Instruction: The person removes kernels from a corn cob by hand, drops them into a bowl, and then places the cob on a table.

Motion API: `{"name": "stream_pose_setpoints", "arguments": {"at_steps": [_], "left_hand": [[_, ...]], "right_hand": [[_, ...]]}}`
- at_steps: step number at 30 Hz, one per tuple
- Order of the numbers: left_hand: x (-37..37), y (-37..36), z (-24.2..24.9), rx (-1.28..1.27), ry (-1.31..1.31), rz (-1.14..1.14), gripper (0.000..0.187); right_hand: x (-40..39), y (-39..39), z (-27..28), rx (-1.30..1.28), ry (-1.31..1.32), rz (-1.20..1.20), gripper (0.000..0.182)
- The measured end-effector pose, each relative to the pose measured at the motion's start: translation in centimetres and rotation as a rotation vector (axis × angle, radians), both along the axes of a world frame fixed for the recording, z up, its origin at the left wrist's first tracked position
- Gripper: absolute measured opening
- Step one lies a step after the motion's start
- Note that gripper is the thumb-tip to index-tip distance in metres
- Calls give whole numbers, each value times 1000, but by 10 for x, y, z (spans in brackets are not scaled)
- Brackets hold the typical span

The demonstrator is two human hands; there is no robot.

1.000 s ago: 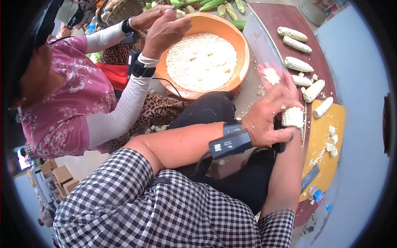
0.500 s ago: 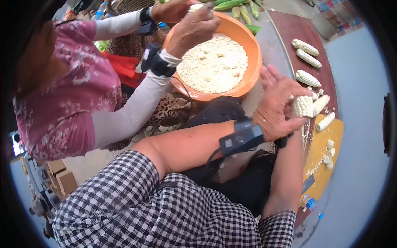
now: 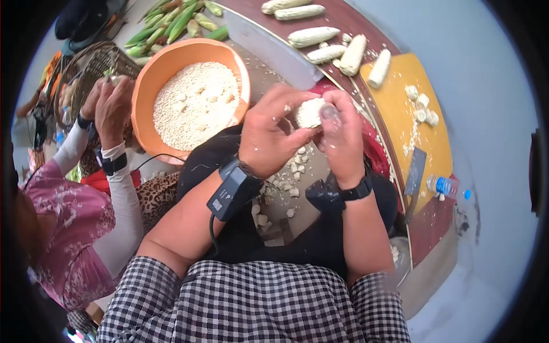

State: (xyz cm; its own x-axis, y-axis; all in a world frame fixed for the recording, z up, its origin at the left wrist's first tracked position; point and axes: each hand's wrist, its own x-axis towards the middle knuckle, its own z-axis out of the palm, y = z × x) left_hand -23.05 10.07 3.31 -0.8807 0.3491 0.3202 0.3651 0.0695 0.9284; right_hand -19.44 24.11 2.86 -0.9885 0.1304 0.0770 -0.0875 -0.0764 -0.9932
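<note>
Both of my hands grip one short piece of white corn cob over my lap. My left hand wraps it from the left, and my right hand pinches it from the right with the thumb on top. Loose white kernels lie below the hands on the dark cloth across my lap. An orange bowl heaped with kernels stands to the left, close to my left wrist.
A person in a pink top works beside me at the left, their hands near a woven basket. White cobs lie on the brown table. A yellow cutting board holds cob pieces and a knife. A small bottle lies nearby. Unhusked green corn sits behind the bowl.
My view has swung right and down. My right hand has come in and now grips the cob piece together with my left. Kernels now lie on my lap.
</note>
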Motion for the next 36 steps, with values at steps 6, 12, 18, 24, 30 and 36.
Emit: {"name": "stream_pose_setpoints", "arguments": {"at_steps": [6,12,18,24,30,36], "left_hand": [[3,23,-12,-81,-22,-66,40],[0,45,-23,-64,33,-62,43],[-1,60,-26,-73,66,-91,43],[1,63,-20,-151,131,-98,41],[2,69,-24,-100,104,-102,40],[-1,75,-25,-116,136,-102,40]], "right_hand": [[7,28,-21,14,-30,-50,24],[3,52,-27,116,1,-87,24],[4,70,-22,-224,-144,8,30],[3,69,-26,-293,-90,40,29],[7,84,-31,-345,-204,83,28],[7,88,-23,-110,-86,48,29]]}}
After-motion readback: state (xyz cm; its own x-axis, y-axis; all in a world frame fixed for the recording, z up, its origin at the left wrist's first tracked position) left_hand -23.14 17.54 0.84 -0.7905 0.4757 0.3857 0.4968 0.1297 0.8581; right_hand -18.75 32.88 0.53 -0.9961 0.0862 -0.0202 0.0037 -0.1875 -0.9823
